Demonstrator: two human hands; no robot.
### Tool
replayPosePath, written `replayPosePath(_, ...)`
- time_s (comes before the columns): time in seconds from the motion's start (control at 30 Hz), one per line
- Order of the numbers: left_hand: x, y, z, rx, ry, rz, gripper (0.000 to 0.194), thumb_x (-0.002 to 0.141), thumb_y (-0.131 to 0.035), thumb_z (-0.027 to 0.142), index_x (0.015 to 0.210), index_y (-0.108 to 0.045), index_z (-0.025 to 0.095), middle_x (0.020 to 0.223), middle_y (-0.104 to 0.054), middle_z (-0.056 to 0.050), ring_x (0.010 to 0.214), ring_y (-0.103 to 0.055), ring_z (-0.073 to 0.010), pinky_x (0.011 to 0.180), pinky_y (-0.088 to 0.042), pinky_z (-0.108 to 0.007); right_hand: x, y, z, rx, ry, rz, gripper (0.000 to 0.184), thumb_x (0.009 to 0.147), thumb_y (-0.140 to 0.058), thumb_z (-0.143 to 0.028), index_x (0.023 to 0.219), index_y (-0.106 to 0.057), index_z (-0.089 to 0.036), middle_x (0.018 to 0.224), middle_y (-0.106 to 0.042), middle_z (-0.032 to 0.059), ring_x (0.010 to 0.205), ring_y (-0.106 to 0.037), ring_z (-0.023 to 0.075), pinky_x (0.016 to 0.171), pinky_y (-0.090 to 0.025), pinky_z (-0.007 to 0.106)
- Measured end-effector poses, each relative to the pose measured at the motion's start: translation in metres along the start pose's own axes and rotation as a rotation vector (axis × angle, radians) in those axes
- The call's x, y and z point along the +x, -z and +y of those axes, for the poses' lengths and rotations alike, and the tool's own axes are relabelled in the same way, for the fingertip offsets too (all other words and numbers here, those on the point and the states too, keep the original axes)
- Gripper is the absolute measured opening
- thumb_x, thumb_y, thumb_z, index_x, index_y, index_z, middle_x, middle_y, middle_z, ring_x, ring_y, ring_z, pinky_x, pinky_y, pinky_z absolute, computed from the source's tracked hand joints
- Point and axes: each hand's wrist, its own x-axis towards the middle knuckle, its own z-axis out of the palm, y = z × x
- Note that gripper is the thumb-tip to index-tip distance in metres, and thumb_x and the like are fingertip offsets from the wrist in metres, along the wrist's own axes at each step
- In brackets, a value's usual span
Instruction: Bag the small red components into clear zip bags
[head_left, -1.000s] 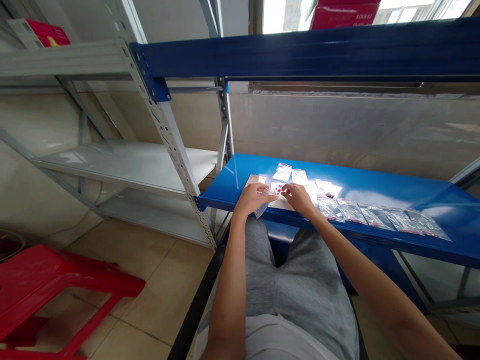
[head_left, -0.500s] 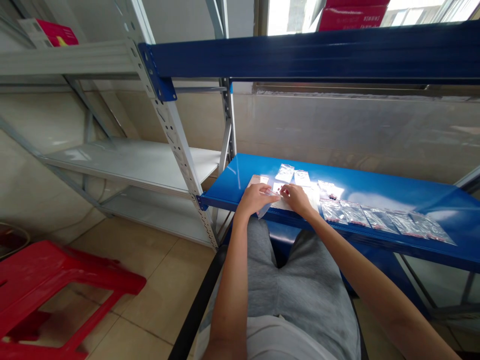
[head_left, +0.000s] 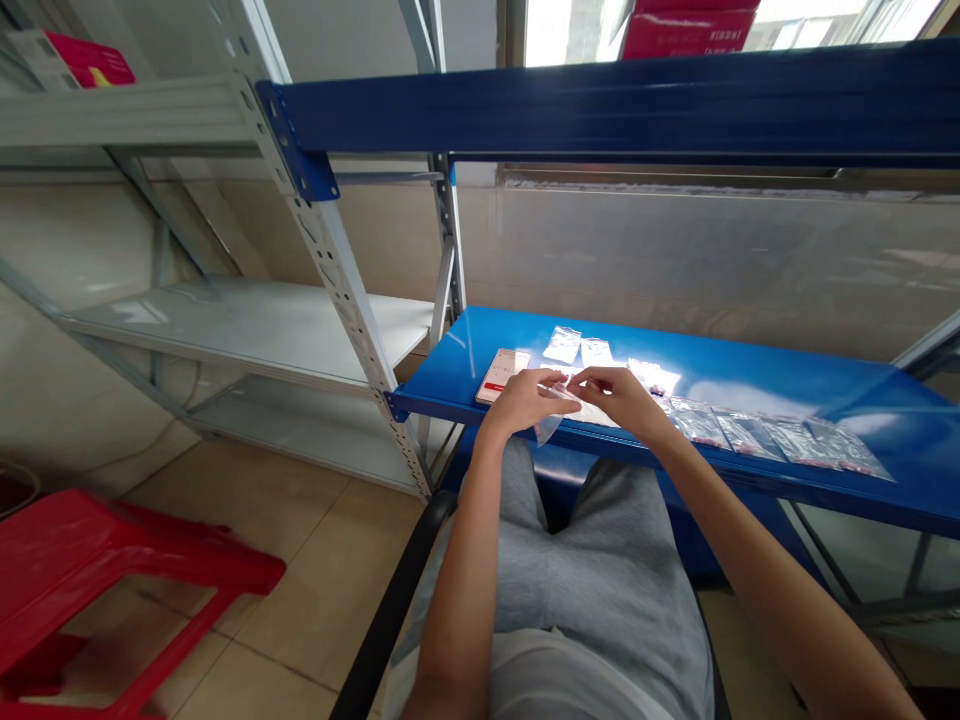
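Observation:
Over the front edge of the blue shelf (head_left: 742, 370), my left hand (head_left: 529, 400) is closed on a small clear plastic bag (head_left: 550, 429), whose lower end hangs below the fingers. My right hand (head_left: 616, 398) meets it from the right, thumb and forefinger pinched at the bag's mouth; anything between those fingertips is too small to make out. Under the hands lies a white sheet (head_left: 592, 414), partly covered. A flat, pale rectangular object with a red band (head_left: 496, 385) rests left of my left hand. Behind the hands lie two small clear bags, one of them a shiny bag (head_left: 562, 344).
Several filled clear bags (head_left: 750, 436) lie in a row along the shelf's front edge to the right. A glossy packet (head_left: 654, 378) sits behind them. A blue beam (head_left: 600, 110) crosses above. A red stool (head_left: 112, 560) stands on the floor at left, beside grey shelving (head_left: 262, 320).
Both hands have shifted slightly right with the bag, uncovering more of the pale rectangular object. My right hand has come up from the white sheet to the bag's mouth.

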Motion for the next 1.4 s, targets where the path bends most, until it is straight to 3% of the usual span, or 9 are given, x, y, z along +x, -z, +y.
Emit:
replayPosePath(0.13, -0.001, -0.007, 0.007, -0.011, 0.001, -0.049, 0.062, 0.071, -0.086, 0.038, 0.125, -0.070, 0.014, 0.121, -0.072, -0.015, 0.100, -0.071, -0.0276, 0.045, -0.048, -0.019, -0.011, 0.011, -0.007, 0.022, 0.010, -0.023, 0.040, 0.090, -0.061, -0.055, 0.089, -0.079, -0.019, 0.074, -0.070, 0.0064, 0.067, -0.055, 0.0182, 0.061, -0.041, 0.030)
replayPosePath(0.23, -0.001, -0.010, 0.009, -0.021, -0.016, -0.062, 0.062, 0.071, -0.087, 0.038, 0.125, -0.069, 0.013, 0.122, -0.072, -0.015, 0.102, -0.072, -0.0275, 0.048, -0.049, -0.019, -0.015, 0.017, -0.011, 0.038, 0.010, -0.077, 0.042, 0.091, -0.058, -0.056, 0.089, -0.078, -0.019, 0.081, -0.074, 0.0074, 0.073, -0.060, 0.0204, 0.066, -0.045, 0.031)
replayPosePath(0.33, -0.002, -0.012, 0.011, -0.021, -0.027, -0.061, 0.061, 0.071, -0.088, 0.039, 0.124, -0.070, 0.014, 0.120, -0.073, -0.014, 0.102, -0.072, -0.0271, 0.055, -0.053, -0.021, -0.018, 0.021, -0.017, 0.058, 0.006, -0.122, 0.045, 0.094, -0.053, -0.057, 0.091, -0.077, -0.019, 0.085, -0.075, 0.0077, 0.077, -0.062, 0.0212, 0.069, -0.046, 0.031)
replayPosePath(0.57, -0.001, -0.016, 0.011, 0.025, -0.130, -0.040, 0.057, 0.073, -0.087, 0.037, 0.123, -0.072, 0.016, 0.125, -0.072, -0.015, 0.106, -0.072, -0.0272, 0.088, -0.059, -0.034, -0.036, 0.020, -0.026, 0.101, -0.022, -0.092, 0.041, 0.095, -0.054, -0.053, 0.083, -0.074, -0.020, 0.084, -0.074, 0.0052, 0.078, -0.064, 0.0203, 0.071, -0.047, 0.030)
replayPosePath(0.83, -0.001, -0.026, 0.020, -0.005, -0.142, -0.030, 0.063, 0.072, -0.089, 0.036, 0.129, -0.069, 0.019, 0.130, -0.069, -0.014, 0.112, -0.069, -0.0270, 0.096, -0.057, -0.036, -0.041, 0.033, -0.030, 0.108, -0.097, -0.032, 0.034, 0.090, -0.060, -0.049, 0.077, -0.074, -0.020, 0.081, -0.075, 0.0064, 0.075, -0.064, 0.0208, 0.069, -0.048, 0.032)
replayPosePath(0.93, 0.000, -0.027, 0.024, -0.100, -0.137, -0.043, 0.062, 0.079, -0.083, 0.038, 0.135, -0.065, 0.018, 0.129, -0.069, -0.014, 0.115, -0.068, -0.0274, 0.092, -0.058, -0.036, -0.042, 0.042, -0.034, 0.112, -0.121, 0.021, 0.034, 0.088, -0.061, -0.049, 0.078, -0.074, -0.019, 0.079, -0.073, 0.0062, 0.068, -0.061, 0.0184, 0.059, -0.045, 0.029)
replayPosePath(1.03, 0.001, -0.027, 0.027, -0.157, -0.155, -0.022, 0.050, 0.089, -0.073, 0.037, 0.134, -0.066, 0.017, 0.124, -0.071, -0.014, 0.112, -0.069, -0.0265, 0.087, -0.059, -0.034, -0.043, 0.048, -0.039, 0.153, -0.152, 0.051, 0.034, 0.086, -0.063, -0.050, 0.081, -0.074, -0.018, 0.075, -0.070, 0.0056, 0.062, -0.059, 0.0160, 0.053, -0.043, 0.027)
replayPosePath(1.23, 0.003, -0.028, 0.027, -0.143, -0.189, 0.086, 0.037, 0.088, -0.073, 0.033, 0.121, -0.073, 0.017, 0.111, -0.075, -0.011, 0.099, -0.072, -0.0226, 0.087, -0.057, -0.032, -0.045, 0.051, -0.040, 0.227, -0.188, 0.063, 0.039, 0.086, -0.066, -0.055, 0.085, -0.074, -0.017, 0.074, -0.071, 0.0065, 0.052, -0.053, 0.0128, 0.046, -0.041, 0.025)
replayPosePath(1.4, 0.003, -0.027, 0.029, -0.188, -0.203, 0.179, 0.027, 0.084, -0.075, 0.031, 0.108, -0.076, 0.017, 0.101, -0.075, -0.009, 0.093, -0.072, -0.0209, 0.081, -0.057, -0.029, -0.046, 0.050, -0.037, 0.328, -0.149, 0.113, 0.040, 0.082, -0.074, -0.051, 0.106, -0.070, -0.019, 0.082, -0.074, 0.0079, 0.069, -0.068, 0.0201, 0.046, -0.043, 0.024)
